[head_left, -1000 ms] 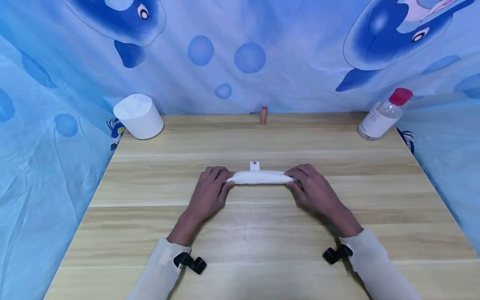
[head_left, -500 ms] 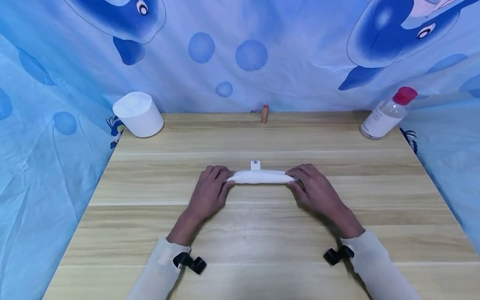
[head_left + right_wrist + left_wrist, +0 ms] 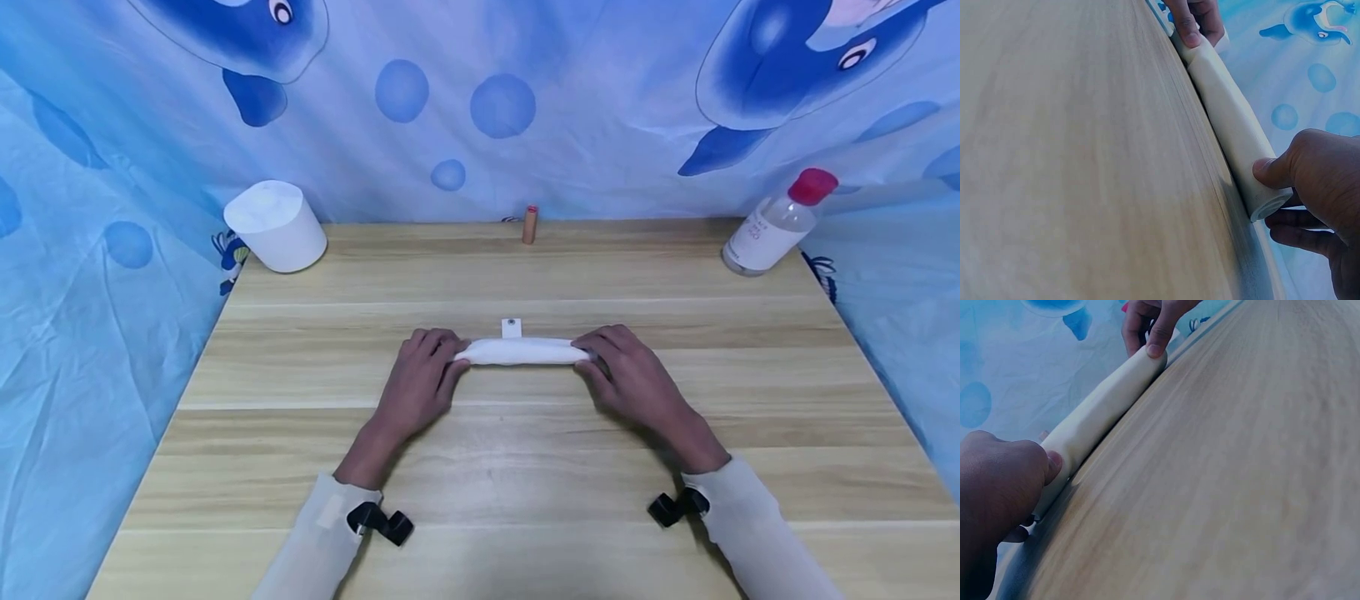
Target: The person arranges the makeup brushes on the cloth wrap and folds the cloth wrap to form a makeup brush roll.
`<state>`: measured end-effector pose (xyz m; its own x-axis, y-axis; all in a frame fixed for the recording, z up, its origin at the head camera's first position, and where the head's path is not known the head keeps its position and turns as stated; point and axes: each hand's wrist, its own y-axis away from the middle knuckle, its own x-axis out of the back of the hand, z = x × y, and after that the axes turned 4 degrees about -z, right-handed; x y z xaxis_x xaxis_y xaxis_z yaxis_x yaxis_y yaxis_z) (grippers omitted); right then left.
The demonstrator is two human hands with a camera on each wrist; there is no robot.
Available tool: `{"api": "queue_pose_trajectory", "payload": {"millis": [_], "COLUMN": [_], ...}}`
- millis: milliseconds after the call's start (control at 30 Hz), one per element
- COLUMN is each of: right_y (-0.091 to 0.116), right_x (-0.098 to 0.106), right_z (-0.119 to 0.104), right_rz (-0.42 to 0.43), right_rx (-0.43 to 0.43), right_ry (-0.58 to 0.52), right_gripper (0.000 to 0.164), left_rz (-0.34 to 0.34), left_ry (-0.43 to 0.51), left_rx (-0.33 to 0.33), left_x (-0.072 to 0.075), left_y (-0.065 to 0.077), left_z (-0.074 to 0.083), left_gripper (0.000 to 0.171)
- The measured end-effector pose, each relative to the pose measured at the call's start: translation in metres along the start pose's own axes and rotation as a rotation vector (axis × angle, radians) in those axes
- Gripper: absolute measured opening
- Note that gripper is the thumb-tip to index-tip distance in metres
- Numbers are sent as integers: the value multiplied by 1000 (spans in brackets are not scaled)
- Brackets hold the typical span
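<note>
A rolled white cloth (image 3: 522, 352) lies on the wooden table, running left to right in front of the person. In the right wrist view, the spiral layers at the end of the roll (image 3: 1271, 205) are visible. My left hand (image 3: 420, 375) grips its left end, thumb on the near side and fingers over the far side. The other end is held the same way by my right hand (image 3: 633, 379). A small white tag (image 3: 512, 327) with a dark mark sticks out flat beyond the far side of the roll.
At the back left stands a white paper roll (image 3: 276, 227). A small brown cylinder with a red top (image 3: 530, 225) is at the back middle. A clear bottle with a red cap (image 3: 776, 225) stands back right. Blue dolphin-print sheeting (image 3: 465, 108) borders the table (image 3: 495, 475).
The head view has shifted very slightly. Both hands keep their hold on the rolled cloth, with no visible movement on the table.
</note>
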<state>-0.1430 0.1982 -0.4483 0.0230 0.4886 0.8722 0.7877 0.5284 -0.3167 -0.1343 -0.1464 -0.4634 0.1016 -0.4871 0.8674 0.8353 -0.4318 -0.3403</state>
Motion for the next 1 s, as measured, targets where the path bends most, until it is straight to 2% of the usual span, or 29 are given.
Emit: {"api": "queue_pose_trajectory", "payload": {"millis": [300, 567, 867, 1000], "right_y": [4, -5, -16, -22], "right_x": [-3, 3, 12, 16], "right_z": [-1, 1, 2, -1], "right_rz": [-22, -16, -67, -143], "right_rx": [-15, 14, 73, 30], "right_ry": [-6, 12, 59, 22], "right_gripper": [28, 29, 24, 21], "left_rz": [-12, -6, -23, -51], "left_ry": [-1, -6, 14, 11], "left_rx": [5, 2, -14, -12], "left_x": [-2, 1, 3, 3], "left_y": [5, -2, -3, -2], "left_z": [2, -1, -2, 0], "left_gripper": [30, 31, 28, 27]}}
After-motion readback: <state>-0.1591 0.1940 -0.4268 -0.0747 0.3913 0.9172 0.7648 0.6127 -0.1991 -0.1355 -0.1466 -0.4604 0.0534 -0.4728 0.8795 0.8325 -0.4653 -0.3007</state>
